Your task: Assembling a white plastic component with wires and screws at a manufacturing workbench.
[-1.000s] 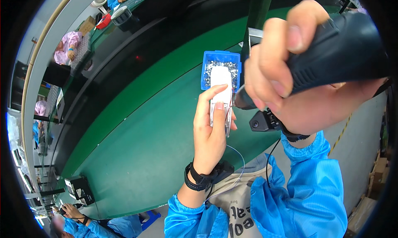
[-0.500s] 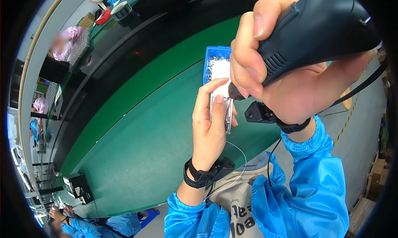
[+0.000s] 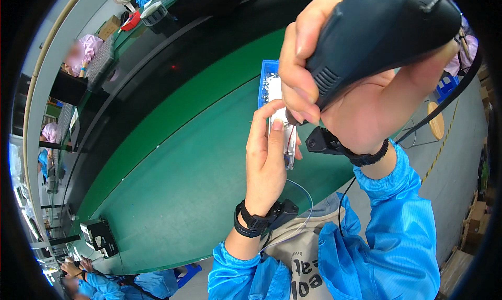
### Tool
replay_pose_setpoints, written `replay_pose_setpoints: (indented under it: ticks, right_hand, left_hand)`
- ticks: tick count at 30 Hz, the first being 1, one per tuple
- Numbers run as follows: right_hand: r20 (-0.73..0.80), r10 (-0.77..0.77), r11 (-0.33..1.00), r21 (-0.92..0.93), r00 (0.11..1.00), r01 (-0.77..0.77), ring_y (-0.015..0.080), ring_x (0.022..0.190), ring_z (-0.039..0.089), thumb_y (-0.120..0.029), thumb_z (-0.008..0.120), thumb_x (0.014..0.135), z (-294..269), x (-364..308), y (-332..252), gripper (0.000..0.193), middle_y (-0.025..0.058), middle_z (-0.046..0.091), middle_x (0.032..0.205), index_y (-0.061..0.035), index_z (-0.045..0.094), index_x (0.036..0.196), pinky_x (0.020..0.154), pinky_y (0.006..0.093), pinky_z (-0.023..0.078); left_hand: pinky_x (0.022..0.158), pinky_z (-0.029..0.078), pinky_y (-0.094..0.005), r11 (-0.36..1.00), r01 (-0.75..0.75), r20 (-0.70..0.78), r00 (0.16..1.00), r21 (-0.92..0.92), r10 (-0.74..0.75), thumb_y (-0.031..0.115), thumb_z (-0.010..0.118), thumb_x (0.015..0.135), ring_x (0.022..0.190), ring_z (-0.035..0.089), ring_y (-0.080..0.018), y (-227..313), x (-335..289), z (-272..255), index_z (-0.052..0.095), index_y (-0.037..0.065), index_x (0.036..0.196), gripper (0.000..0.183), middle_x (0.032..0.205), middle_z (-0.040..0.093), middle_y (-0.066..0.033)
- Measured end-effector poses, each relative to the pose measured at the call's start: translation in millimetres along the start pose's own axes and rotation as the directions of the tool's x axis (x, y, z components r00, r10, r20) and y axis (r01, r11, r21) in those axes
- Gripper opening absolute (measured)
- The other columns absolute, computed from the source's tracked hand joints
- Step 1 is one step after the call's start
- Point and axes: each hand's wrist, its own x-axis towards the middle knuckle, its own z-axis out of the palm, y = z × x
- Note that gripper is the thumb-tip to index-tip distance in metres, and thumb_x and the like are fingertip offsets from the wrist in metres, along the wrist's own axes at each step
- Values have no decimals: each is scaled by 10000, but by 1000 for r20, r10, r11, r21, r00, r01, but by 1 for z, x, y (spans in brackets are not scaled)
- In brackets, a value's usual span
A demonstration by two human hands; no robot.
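Note:
My right hand (image 3: pixel 361 109) grips a bulky black electric screwdriver (image 3: pixel 381 36) from above, tilted with its narrow nose pointing down and left. That nose meets a slim white plastic housing (image 3: pixel 288 143) with a thin red wire, or stops just over it; the bit's exact contact is hidden. My left hand (image 3: pixel 265 159) holds the housing, thumb on top and fingertips showing at its far side. Just beyond sits a blue bin (image 3: pixel 261 85) holding many small shiny metal parts, partly covered by my right fingers and a white surface.
The green table (image 3: pixel 183 195) curves away to the left, with a black box (image 3: pixel 99 237) at its far-left edge. A black cable (image 3: pixel 439 112) runs from the screwdriver side. A round wooden stool (image 3: pixel 435 120) stands at right. Co-workers sit along the left.
My right hand and the screwdriver have shifted a little left and down. The left hand and housing have barely moved.

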Motion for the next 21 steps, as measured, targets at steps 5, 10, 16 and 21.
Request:
replay_pose_setpoints:
  ticks: [5, 10, 16, 21]
  right_hand:
    - [71, 2, 1000, -15, 997, -1, 171, 506, 582, -999, 502, 776, 7, 9, 10, 1019, 109, 611, 745, -17, 539, 1046, 470, 291, 512]
    - [51, 40, 999, -5, 998, -40, 173, 515, 588, -1008, 514, 756, 16, 6, 4, 1047, 121, 620, 752, -4, 544, 1050, 474, 293, 515]
    - [-222, 219, 970, 157, 950, -187, 173, 544, 594, -1037, 545, 692, 39, -7, -7, 1141, 159, 635, 762, 41, 551, 1066, 480, 299, 514]
    - [-248, -44, 992, 101, 968, 71, 181, 515, 550, -1040, 109, 795, 24, -24, 19, 1233, 146, 637, 772, 61, 597, 1059, 476, 294, 480]
  left_hand:
    - [635, 488, -238, 999, 30, -45, 999, -14, -30, 217, 439, 1155, 722, 609, -89, -2, -1, 0, 522, 76, 1447, 335, 934, 663, -34]
    - [652, 498, -229, 999, 14, 4, 1000, -33, -14, 184, 434, 1152, 744, 612, -81, -4, -3, -1, 502, 79, 1496, 366, 1004, 668, -37]
    - [646, 494, -230, 998, 34, 5, 999, -46, -33, 175, 427, 1153, 745, 606, -75, -4, -2, -1, 506, 79, 1508, 376, 995, 670, -34]
    - [652, 496, -236, 999, -42, 3, 999, 17, 42, 163, 415, 1152, 747, 597, -79, -5, 0, 6, 517, 78, 1504, 376, 993, 658, -33]
